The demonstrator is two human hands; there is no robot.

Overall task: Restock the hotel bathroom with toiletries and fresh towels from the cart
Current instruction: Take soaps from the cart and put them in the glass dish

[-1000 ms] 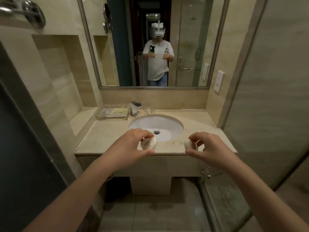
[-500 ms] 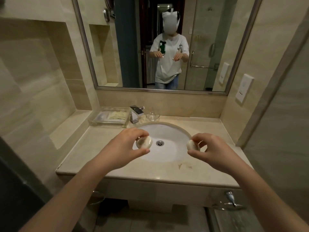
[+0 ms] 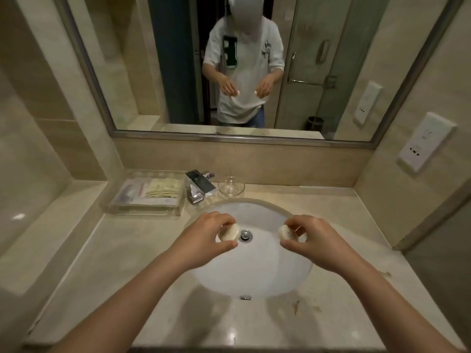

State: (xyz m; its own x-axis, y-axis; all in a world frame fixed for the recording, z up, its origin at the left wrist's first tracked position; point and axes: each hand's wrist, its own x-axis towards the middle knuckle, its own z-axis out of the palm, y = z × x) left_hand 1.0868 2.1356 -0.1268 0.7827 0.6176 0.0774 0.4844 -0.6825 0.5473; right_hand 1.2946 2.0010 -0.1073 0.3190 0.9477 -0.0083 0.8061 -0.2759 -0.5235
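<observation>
My left hand [image 3: 204, 235] pinches a small round white soap [image 3: 229, 232] between thumb and fingers, held above the white sink basin [image 3: 254, 273]. My right hand [image 3: 314, 240] pinches a second small round wrapped soap [image 3: 286, 232] the same way, on the other side of the drain [image 3: 246, 235]. A clear amenity tray [image 3: 146, 193] with paper-wrapped toiletries sits at the back left of the beige vanity counter [image 3: 122, 256]. An empty glass soap dish [image 3: 231, 186] stands behind the basin, right of the chrome tap [image 3: 198, 186].
A wide mirror [image 3: 127, 85] fills the wall behind the counter and shows a person in a white T-shirt. A white wall socket [image 3: 425, 145] is on the right wall. A low stone ledge [image 3: 46, 233] runs along the left.
The view has closed in on the vanity and tilted down. Both hands, each still holding its soap, now hover over the basin instead of the counter's front edge.
</observation>
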